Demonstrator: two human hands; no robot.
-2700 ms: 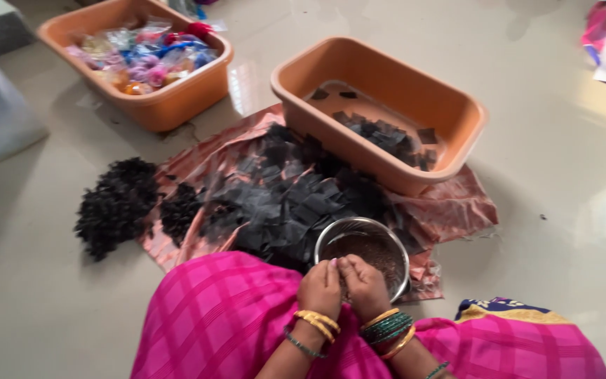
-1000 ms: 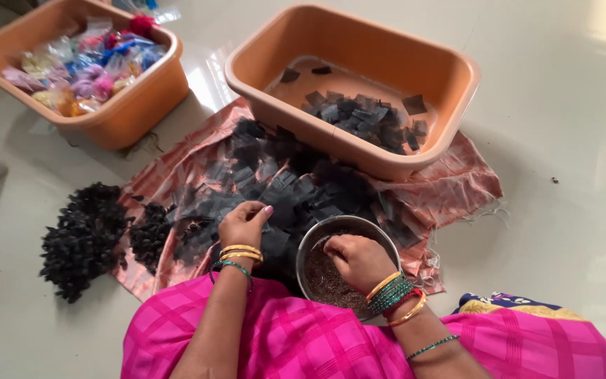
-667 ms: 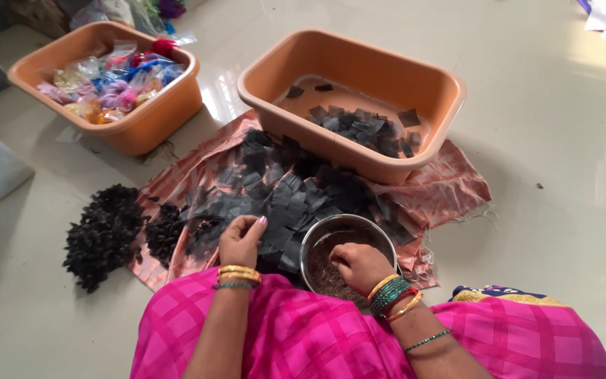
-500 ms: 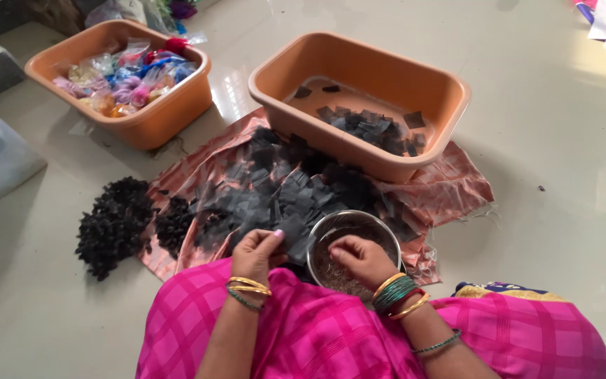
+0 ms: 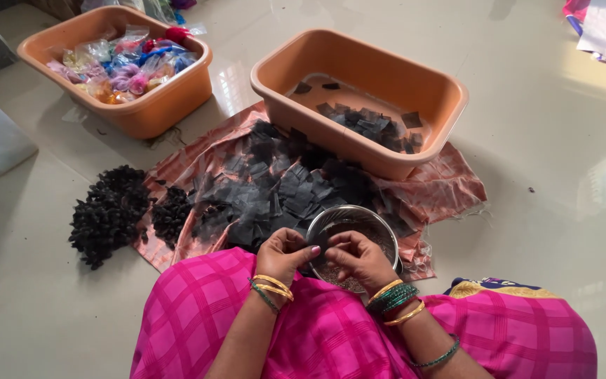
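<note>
We see the left hand and right hand meeting over the near rim of a steel bowl, fingers curled shut and pinching a small black square between them. The bowl sits on a peach cloth on the floor, just near a heap of black squares. Farther off stands an orange tub.

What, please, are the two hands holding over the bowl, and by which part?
A small black square piece, pinched at its edges between the fingers of left hand and right hand.
</note>
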